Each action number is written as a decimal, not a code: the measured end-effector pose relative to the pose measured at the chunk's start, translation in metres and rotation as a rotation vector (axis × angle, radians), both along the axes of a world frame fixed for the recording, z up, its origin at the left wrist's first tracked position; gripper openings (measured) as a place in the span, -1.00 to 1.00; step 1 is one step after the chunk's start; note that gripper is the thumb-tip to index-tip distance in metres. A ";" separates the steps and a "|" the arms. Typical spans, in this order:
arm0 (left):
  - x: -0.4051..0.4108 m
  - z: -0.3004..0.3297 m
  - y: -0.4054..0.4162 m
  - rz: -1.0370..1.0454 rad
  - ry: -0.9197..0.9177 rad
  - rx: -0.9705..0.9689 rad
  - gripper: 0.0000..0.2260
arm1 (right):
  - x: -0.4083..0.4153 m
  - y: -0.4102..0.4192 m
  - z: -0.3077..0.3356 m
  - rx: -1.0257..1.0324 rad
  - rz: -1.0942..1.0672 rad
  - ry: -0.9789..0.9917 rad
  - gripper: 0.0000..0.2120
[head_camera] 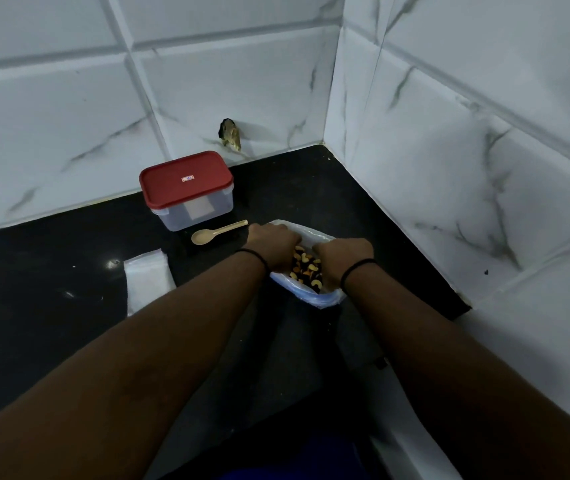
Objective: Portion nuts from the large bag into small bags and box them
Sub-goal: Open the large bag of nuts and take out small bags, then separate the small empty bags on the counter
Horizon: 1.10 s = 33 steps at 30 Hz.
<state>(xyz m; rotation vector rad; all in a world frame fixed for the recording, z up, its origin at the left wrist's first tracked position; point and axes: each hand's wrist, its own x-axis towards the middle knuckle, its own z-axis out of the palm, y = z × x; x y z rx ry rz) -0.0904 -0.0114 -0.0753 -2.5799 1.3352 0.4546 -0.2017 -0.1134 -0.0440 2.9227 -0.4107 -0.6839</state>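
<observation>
Here, two hands (272, 243) (343, 253), one large bag (314, 295).

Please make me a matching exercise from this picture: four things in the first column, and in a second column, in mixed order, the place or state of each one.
Things:
1. box
2. spoon
3. large bag
4. small bags

Places or states:
A. held open by the left hand and the right hand
B. flat stack at the left on the counter
C. shut with a red lid, near the wall
D. lying between the box and the large bag

Pairs: 1-C, 2-D, 3-A, 4-B
</observation>
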 end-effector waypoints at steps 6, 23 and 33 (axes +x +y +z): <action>0.004 0.018 0.011 0.141 0.109 -0.433 -0.86 | 0.005 0.005 0.002 0.066 0.065 -0.215 -0.69; 0.050 -0.019 0.291 1.318 0.094 -0.822 -0.75 | 0.100 0.177 -0.026 1.012 -0.413 -0.314 -0.91; 0.038 -0.059 0.278 1.424 0.292 -0.855 -0.79 | 0.132 0.224 -0.078 0.852 -0.502 -0.335 -0.64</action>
